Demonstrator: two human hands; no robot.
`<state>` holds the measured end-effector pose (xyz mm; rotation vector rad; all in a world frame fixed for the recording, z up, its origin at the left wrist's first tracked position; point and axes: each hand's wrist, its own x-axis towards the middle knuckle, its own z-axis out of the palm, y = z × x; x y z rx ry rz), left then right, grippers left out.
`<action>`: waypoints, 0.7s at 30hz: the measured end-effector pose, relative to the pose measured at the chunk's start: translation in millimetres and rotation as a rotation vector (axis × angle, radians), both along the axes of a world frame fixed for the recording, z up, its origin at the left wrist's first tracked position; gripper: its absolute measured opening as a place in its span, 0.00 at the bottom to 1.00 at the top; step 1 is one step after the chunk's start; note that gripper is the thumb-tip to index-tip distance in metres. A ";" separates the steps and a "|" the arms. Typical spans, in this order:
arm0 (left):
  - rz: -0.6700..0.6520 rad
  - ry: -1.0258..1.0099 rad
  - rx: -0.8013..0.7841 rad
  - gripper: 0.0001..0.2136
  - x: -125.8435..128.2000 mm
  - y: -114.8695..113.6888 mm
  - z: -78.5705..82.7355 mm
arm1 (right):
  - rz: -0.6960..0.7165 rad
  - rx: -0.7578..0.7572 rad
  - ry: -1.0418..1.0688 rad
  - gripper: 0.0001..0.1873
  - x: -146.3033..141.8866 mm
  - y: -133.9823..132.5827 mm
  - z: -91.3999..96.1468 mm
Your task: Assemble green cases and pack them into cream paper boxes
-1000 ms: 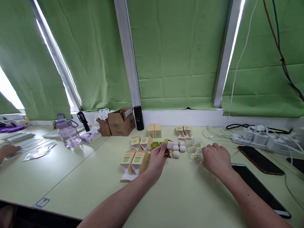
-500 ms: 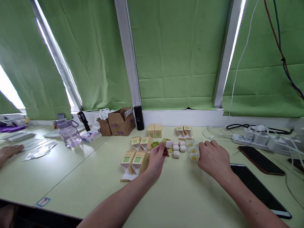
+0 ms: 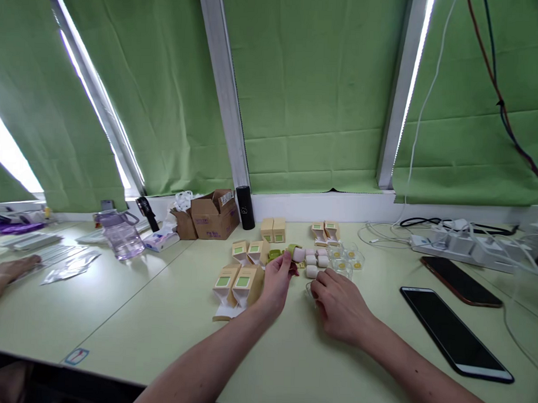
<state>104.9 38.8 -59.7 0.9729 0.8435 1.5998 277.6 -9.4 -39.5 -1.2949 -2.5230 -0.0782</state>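
Observation:
My left hand (image 3: 277,281) is closed, thumb and fingertips pinching a small white cylinder with a green band (image 3: 297,253). A bit of dark red shows by its fingers. To the right, my right hand (image 3: 342,307) is low over the table, fingers curled round a clear plastic piece (image 3: 310,290), mostly hidden. Between and beyond the hands sit several small white rounded cylinders (image 3: 311,271). Beside them are several clear plastic cups with yellow round marks (image 3: 347,260). Another green piece (image 3: 274,254) lies behind my left hand.
Kraft boxes with green labels (image 3: 248,283) stand left of my left hand; more small boxes (image 3: 273,231) are farther back. A phone (image 3: 456,331) and a power strip (image 3: 444,250) lie right. A purple bottle (image 3: 120,237) and another person's hand (image 3: 15,269) are left.
My right hand has moved left and nearer from the clear cups, carrying a clear plastic piece away from them. The cups and the phone are now uncovered. My left hand stays about where it was.

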 end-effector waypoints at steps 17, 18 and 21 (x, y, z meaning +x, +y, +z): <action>0.012 -0.011 -0.016 0.28 -0.9 -3.3 1.6 | -0.027 -0.528 0.837 0.21 7.5 31.0 -31.7; 0.013 -0.006 -0.013 0.28 -1.1 -2.8 1.2 | 0.001 -0.571 0.953 0.21 6.8 31.8 -31.3; 0.013 0.006 0.000 0.28 -1.6 -2.0 0.5 | 0.117 -0.721 1.297 0.26 5.6 32.3 -28.2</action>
